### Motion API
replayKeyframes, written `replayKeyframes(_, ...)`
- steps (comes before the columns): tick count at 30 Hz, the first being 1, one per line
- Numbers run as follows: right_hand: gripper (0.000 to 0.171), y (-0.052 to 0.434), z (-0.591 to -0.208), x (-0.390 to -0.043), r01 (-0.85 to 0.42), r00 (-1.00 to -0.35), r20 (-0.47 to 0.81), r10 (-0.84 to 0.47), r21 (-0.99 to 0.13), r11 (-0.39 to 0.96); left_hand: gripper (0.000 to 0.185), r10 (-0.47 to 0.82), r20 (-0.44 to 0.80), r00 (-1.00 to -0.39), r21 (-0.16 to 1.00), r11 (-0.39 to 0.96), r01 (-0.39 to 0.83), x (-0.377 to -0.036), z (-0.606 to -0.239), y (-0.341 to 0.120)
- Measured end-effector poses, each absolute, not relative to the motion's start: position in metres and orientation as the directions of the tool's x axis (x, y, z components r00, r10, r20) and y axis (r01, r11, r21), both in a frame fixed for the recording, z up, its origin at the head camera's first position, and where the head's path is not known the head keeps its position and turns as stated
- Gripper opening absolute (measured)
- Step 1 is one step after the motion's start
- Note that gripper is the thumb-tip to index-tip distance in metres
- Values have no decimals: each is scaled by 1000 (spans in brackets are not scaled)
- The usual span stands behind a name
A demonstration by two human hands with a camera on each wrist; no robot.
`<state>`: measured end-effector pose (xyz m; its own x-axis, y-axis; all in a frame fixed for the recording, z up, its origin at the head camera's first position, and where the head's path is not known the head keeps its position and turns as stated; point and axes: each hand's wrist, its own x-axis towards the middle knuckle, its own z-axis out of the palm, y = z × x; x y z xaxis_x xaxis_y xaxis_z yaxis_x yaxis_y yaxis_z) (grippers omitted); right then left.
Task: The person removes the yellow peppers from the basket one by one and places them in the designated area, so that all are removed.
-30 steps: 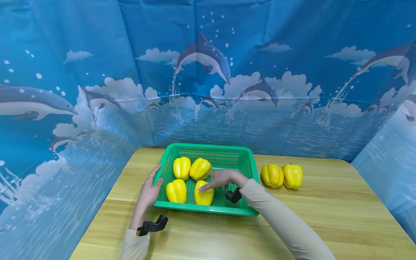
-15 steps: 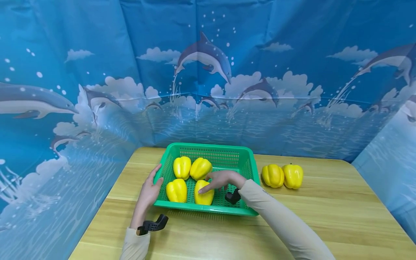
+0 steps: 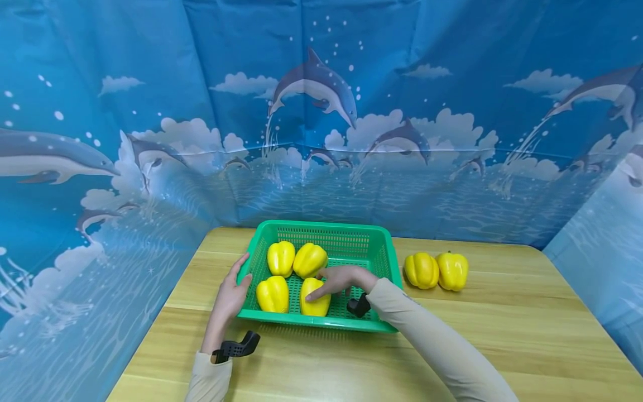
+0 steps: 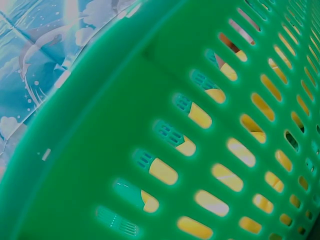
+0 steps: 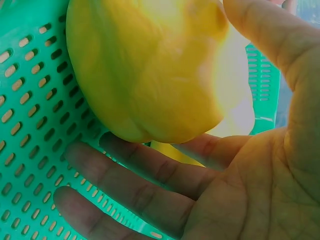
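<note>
A green plastic basket (image 3: 321, 322) holds several yellow bell peppers. My right hand (image 3: 340, 279) reaches inside, at the front-right yellow bell pepper (image 3: 314, 306). In the right wrist view, the thumb (image 5: 265, 25) lies on one side of that pepper (image 5: 150, 75) and the fingers (image 5: 135, 192) lie along the other, so the hand holds it between them. My left hand (image 3: 231, 296) rests against the basket's left side with straight fingers, its thumb by the rim. Only the basket's slotted outer wall (image 4: 115, 115) fills the left wrist view, with yellow showing through the slots.
Two more yellow bell peppers (image 3: 422, 271) (image 3: 452, 272) stand side by side on the wooden table (image 3: 527, 312), right of the basket. A blue dolphin-print curtain (image 3: 321, 184) hangs behind the table's back edge.
</note>
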<state>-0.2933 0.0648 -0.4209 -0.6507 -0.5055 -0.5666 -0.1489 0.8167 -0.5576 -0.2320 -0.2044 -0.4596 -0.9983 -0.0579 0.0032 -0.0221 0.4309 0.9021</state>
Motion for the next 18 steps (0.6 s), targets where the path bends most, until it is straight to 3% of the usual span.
replayKeyframes(18, 80, 61, -426, -292, -146, -666, -558, -494, -553, 820, 51, -57, 9, -998, 902, 432, -16, -232, -460, -204)
